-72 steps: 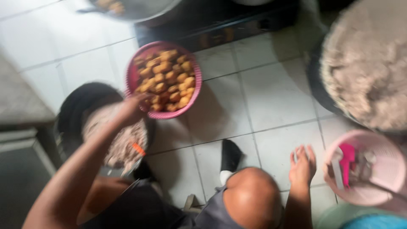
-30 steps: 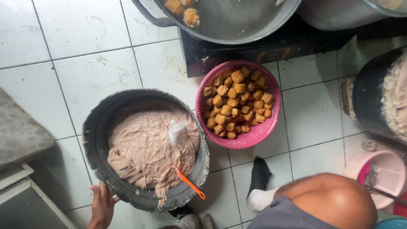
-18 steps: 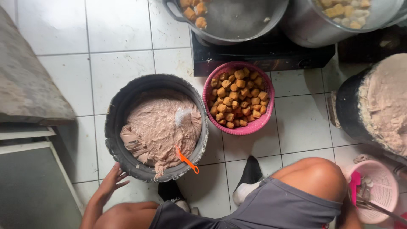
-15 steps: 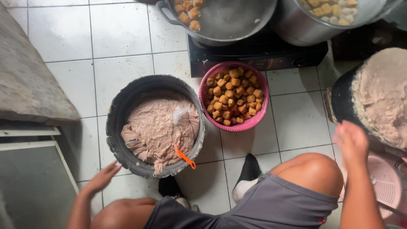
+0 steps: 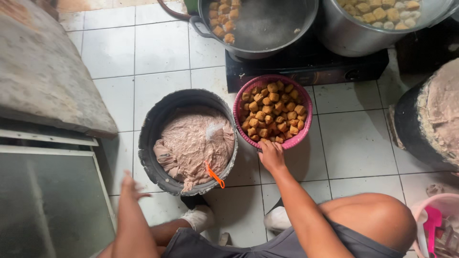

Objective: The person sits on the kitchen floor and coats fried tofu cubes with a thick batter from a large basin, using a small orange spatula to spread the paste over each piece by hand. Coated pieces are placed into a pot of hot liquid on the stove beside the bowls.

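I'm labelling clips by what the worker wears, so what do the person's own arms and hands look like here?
Both arms are bare, with no sleeves showing. The left hand and the right hand wear no gloves, and I can see no rings, watch or bracelets on either. The left hand is blurred, so small details there cannot be told.

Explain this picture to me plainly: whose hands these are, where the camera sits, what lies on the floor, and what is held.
The camera is worn on a person's head and looks down at their own bare hands and knees above a white tiled floor. The right hand touches the near rim of a round pink plastic basket of fried brown cubes. The left hand hovers open beside a dark round tub of pinkish-grey paste, holding nothing. An orange-handled tool sticks out of the paste. Metal pots sit on a black stove.
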